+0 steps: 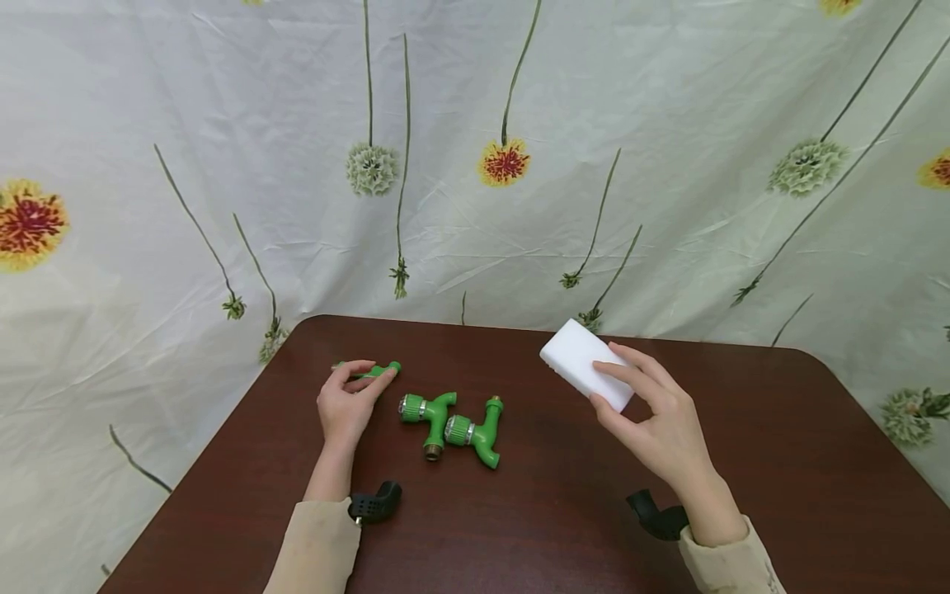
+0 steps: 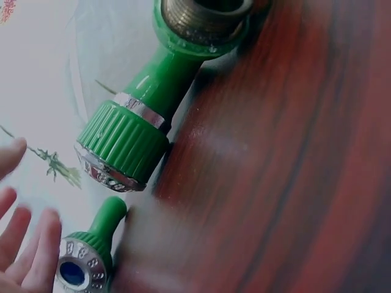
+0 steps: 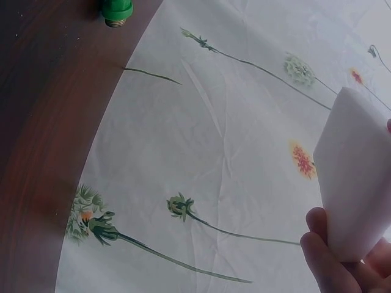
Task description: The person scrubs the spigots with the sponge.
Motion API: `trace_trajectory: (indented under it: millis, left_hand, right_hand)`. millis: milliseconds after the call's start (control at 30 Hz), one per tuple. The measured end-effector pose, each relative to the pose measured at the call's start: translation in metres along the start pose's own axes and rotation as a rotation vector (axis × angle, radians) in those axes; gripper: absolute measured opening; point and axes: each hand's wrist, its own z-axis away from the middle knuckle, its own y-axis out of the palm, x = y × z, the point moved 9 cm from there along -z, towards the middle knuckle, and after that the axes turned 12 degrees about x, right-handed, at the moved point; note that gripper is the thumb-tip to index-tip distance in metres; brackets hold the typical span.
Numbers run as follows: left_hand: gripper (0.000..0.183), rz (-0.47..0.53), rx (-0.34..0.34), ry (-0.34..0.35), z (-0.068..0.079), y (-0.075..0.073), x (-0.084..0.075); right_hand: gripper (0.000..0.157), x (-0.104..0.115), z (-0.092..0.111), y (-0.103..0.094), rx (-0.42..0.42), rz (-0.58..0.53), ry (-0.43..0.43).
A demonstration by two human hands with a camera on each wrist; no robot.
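Note:
A white rectangular sponge block (image 1: 582,359) is held up over the right part of the table, pinched between the thumb and fingers of my right hand (image 1: 664,425). My left hand (image 1: 345,408) reaches to a green tap (image 1: 394,366) at the far left, partly hidden behind the fingers. The left wrist view shows the thumb and fingers (image 2: 43,250) apart, with the fingertips right beside this tap's silver dial (image 2: 81,271). Just right of that hand lie two more green taps, one with a brass threaded end (image 1: 433,451), the other (image 1: 484,437) close against it.
All the taps lie on a dark reddish-brown table (image 1: 549,528) with rounded far corners. A white cloth (image 1: 460,223) printed with flowers hangs behind it. Black wrist devices (image 1: 376,502) sit at both sleeves.

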Motion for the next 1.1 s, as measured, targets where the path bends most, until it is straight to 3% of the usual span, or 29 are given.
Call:
trace_trajectory:
  millis: [167,300,400,667,833,933,1100]
  left_hand:
    - [0.048,0.059,0.181,-0.037,-0.002,0.017,0.002]
    - [0.055,0.046,0.35,-0.066,-0.001,0.033,0.003]
    - [0.053,0.046,0.466,-0.086,0.006,0.041,-0.006]
    - [0.056,-0.011,0.672,-0.061,0.008,0.057,0.013]
    - [0.058,-0.024,0.741,-0.01,0.01,0.057,0.013]
    - [0.053,-0.06,0.745,0.027,0.009,0.055,0.01]
    - [0.05,-0.088,0.725,0.028,0.007,0.05,0.0]
  right_hand:
    - [0.035,0.0,0.0,0.0,0.006,-0.001,0.008]
    - [0.035,0.0,0.001,0.0,-0.005,0.001,-0.005]
    - [0.036,0.0,0.001,0.0,-0.007,-0.001,-0.01]
    - [0.039,0.001,0.001,0.003,-0.011,-0.012,-0.029]
    - [0.04,0.001,0.0,0.003,-0.014,-0.015,-0.035]
    - [0.039,0.0,0.0,0.003,-0.013,-0.014,-0.032]
    - [0.039,0.001,0.0,0.002,-0.017,-0.013,-0.034]
